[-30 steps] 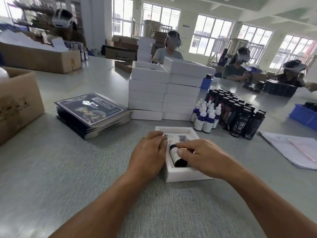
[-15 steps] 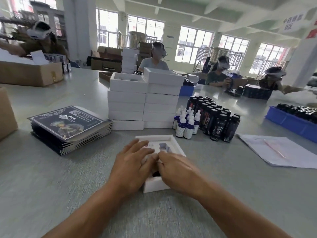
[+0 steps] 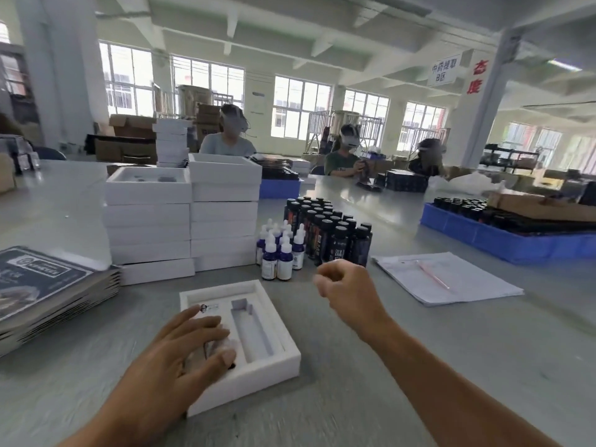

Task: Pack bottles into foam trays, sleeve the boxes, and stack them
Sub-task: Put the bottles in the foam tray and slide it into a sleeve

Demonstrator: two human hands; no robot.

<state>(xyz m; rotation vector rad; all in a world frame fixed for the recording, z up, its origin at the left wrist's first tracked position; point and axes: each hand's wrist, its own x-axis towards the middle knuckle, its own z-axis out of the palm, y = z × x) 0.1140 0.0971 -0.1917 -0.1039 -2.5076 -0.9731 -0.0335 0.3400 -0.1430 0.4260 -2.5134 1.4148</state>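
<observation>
The right hand [image 3: 346, 287] has come off the foam tray [image 3: 277, 359] since a moment ago and now hangs in the air toward one o'clock, fingers loosely curled on nothing, reaching at the cluster of dark bottles [image 3: 335, 233] and small dropper bottles [image 3: 280, 253]. The left hand [image 3: 190, 350] stays flat, fingers spread, pressing the first bottle [image 3: 231, 366] down in the tray's left slot; only its dark end shows. The right slot [image 3: 254, 330] lies bare, so I'd judge a second bottle is wanted next. White boxes [image 3: 180, 221] stand stacked at eleven o'clock, printed sleeves [image 3: 48, 285] piled at nine o'clock
</observation>
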